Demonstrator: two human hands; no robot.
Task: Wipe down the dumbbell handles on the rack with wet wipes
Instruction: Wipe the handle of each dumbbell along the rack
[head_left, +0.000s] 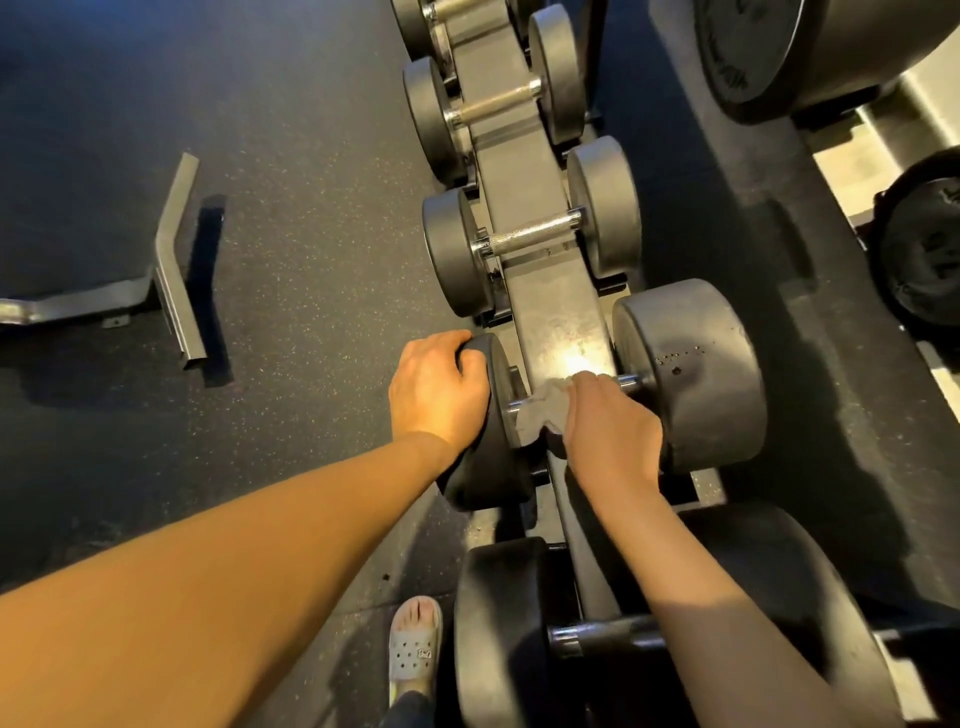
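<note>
A row of black dumbbells lies across a grey rack (550, 312) that runs away from me. My right hand (608, 426) grips a crumpled grey wet wipe (545, 410) wrapped round the chrome handle of one dumbbell (691, 374); only the handle's two ends show. My left hand (441, 389) curls over the top of that dumbbell's left weight head (493, 467). The dumbbell beyond it shows a bare knurled handle (530, 234). A nearer dumbbell's handle (597, 636) passes under my right forearm.
Speckled black rubber floor lies to the left, with a grey metal bench foot (171, 265) on it. A foot in a grey clog (415, 644) stands beside the rack. Larger dumbbells (779, 57) sit on a second rack tier at the right.
</note>
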